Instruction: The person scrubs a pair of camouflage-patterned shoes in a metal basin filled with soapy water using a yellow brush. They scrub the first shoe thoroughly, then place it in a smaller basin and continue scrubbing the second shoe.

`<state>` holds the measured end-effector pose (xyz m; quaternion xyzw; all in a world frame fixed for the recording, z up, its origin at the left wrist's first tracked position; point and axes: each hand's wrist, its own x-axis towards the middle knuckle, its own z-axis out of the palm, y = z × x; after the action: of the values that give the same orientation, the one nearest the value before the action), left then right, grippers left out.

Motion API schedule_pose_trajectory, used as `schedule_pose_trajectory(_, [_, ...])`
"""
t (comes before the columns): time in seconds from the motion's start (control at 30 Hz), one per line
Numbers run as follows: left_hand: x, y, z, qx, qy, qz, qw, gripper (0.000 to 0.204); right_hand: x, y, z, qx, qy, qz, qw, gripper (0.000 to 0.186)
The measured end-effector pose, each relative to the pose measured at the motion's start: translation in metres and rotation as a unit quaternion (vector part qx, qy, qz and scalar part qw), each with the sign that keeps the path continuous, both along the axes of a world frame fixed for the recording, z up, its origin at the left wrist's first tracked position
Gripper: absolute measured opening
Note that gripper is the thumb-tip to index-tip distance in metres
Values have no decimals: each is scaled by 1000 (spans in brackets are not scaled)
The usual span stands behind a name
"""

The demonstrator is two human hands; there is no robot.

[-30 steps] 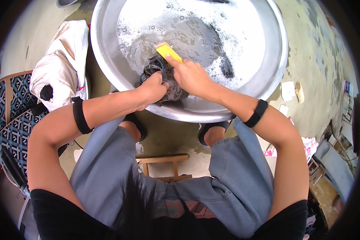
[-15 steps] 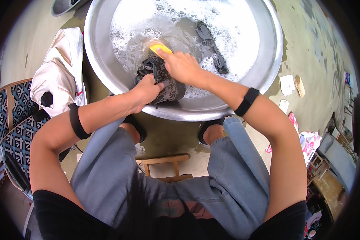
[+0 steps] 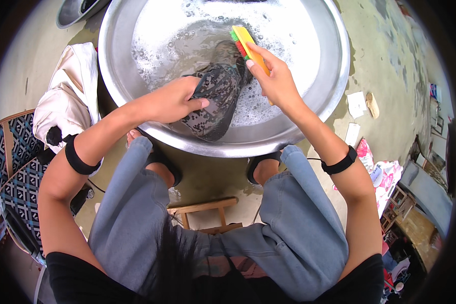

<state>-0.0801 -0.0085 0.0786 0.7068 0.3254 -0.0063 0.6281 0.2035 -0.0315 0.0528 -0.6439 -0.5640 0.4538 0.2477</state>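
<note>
A large metal basin (image 3: 328,86) of sudsy water stands in front of my knees. My left hand (image 3: 180,99) grips a wet, dark camouflage-patterned cloth (image 3: 219,91) near the basin's front rim. The cloth's far end runs down into the grey water. My right hand (image 3: 276,81) is closed round a yellow scrubbing brush (image 3: 248,44), with red and green bristles facing left. The brush is held up over the suds, just right of the cloth. What kind of garment the cloth is, I cannot tell.
To the left, a cream cloth (image 3: 68,93) hangs over a blue-and-black patterned chair (image 3: 23,177). Part of a smaller metal basin (image 3: 76,12) shows at the upper left. A wooden stool (image 3: 202,205) is between my legs. Papers (image 3: 356,104) and a pink-and-white bag (image 3: 385,180) lie at the right.
My right hand has lifted the brush off the water and moved right, turning the bristles into view. The cloth is more spread out, and my left hand has shifted slightly left with it.
</note>
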Motion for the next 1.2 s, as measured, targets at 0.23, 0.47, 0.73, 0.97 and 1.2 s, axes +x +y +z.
schedule_pose_trajectory(0.23, [6, -8, -36, 20, 160, 44, 986, 40, 6, -12, -12, -5, -117, 24, 993, 51])
schedule_pose_trajectory(0.47, [19, 8, -56, -281, 197, 212, 915, 60, -21, -89, -20, 66, -161, 114, 978, 60])
schedule_pose_trajectory(0.73, [65, -20, -76, -200, 148, 418, 874, 35, -7, -27, -41, 56, -285, 151, 945, 61])
schedule_pose_trajectory(0.97, [58, -28, -83, -114, 207, 427, 873, 48, -26, -38, -28, 119, -223, 152, 956, 56])
schedule_pose_trajectory(1.2, [53, -34, -89, -104, 159, 439, 878, 43, -27, -14, -33, 195, -332, 112, 916, 55])
